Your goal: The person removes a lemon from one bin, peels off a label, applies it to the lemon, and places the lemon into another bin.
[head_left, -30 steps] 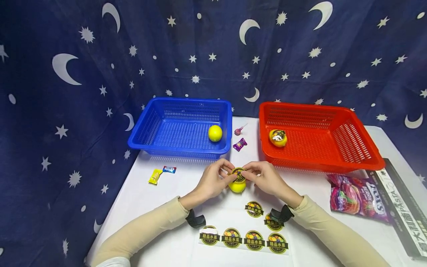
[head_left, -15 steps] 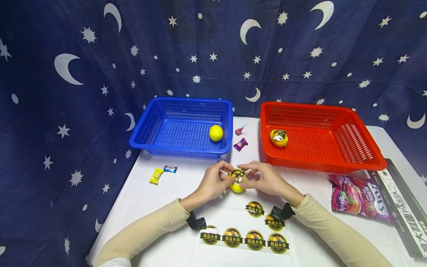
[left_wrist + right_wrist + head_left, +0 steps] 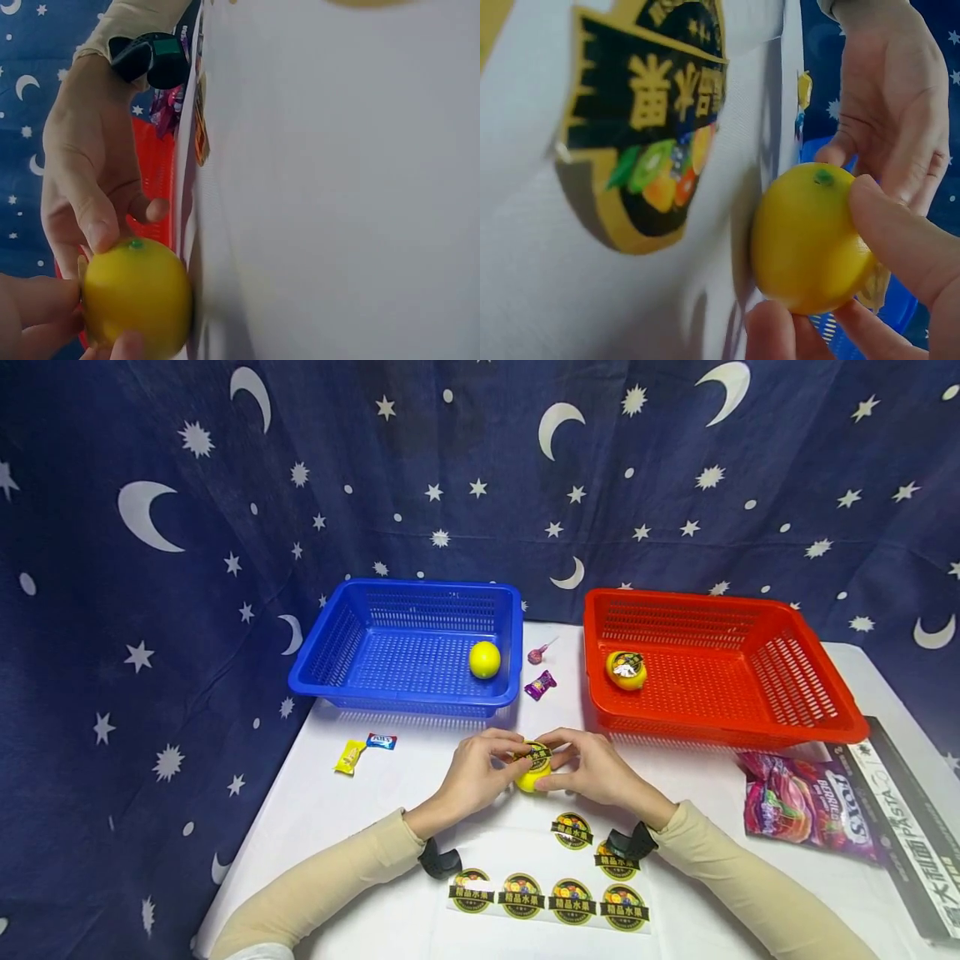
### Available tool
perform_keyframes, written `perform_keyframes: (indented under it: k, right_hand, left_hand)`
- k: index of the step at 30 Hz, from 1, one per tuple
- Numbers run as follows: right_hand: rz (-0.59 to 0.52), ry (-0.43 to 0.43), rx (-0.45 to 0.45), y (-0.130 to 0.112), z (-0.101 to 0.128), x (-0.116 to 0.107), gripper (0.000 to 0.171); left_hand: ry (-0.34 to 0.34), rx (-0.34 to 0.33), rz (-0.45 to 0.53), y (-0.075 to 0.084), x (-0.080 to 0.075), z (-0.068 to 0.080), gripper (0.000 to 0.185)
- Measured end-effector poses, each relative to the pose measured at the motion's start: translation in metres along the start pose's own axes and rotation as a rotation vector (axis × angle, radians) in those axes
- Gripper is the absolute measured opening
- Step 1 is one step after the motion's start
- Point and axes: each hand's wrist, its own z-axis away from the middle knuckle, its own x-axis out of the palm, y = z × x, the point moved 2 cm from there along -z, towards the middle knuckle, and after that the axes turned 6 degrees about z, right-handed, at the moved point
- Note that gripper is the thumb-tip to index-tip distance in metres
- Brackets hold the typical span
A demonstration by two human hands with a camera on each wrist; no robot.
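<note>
Stickers [image 3: 550, 893] come first, a sheet of round fruit labels lying on the white tabletop [image 3: 360, 827] right in front of the person. Just past it, both hands meet over a small yellow fruit [image 3: 533, 774] resting on the tabletop. The left hand [image 3: 472, 777] has its fingers curled around one side, and the right hand [image 3: 596, 768] pinches a sticker [image 3: 537, 752] down on top of it. Looks light, smooth and a bit slippery, so I'd guess cupping it around the sides works best while pressing the label. Loose candies [image 3: 363, 750] sit off to the left. Further back, a blue basket [image 3: 405, 693] holds a plain yellow fruit [image 3: 484, 659], and a red basket [image 3: 750, 727] holds a labelled one [image 3: 626, 669].
</note>
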Motion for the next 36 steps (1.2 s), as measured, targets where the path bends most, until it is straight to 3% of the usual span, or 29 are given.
perform_keyframes:
  k: [3,7,12,18,24,26,30,33,36]
  right_hand:
    - [-0.098,-0.034,0.028,0.001,0.000,-0.003,0.060]
    - [-0.238,-0.026,0.076,0.001,-0.001,-0.006,0.049]
    - [-0.160,0.061,0.052,0.001,-0.001,0.001,0.028]
    - [-0.145,0.139,0.010,0.001,0.003,0.004,0.022]
    - [-0.186,0.054,0.028,0.002,0.005,0.007,0.032]
    - [-0.159,0.017,0.032,0.001,0.005,0.008,0.045]
    - [0.031,0.017,-0.052,-0.005,0.003,0.011,0.066]
    - [0.148,0.059,-0.095,-0.010,0.003,0.009,0.067]
    - [0.198,0.044,-0.057,-0.016,0.010,-0.005,0.064]
  left_hand:
    - [-0.003,0.005,-0.004,0.001,0.000,0.000,0.023]
    - [0.007,0.024,-0.014,0.002,-0.001,0.000,0.025]
    - [0.030,-0.001,0.036,-0.006,-0.001,0.000,0.023]
    - [0.044,-0.060,0.130,-0.017,-0.001,0.001,0.017]
    - [0.054,-0.049,0.109,-0.013,-0.001,0.004,0.017]
    - [0.061,-0.044,0.088,-0.012,-0.001,0.005,0.016]
    - [0.057,-0.013,0.038,-0.006,0.000,0.005,0.016]
    - [0.052,0.011,0.001,0.000,0.001,0.003,0.019]
    - [0.070,0.061,-0.041,0.011,0.005,-0.001,0.029]
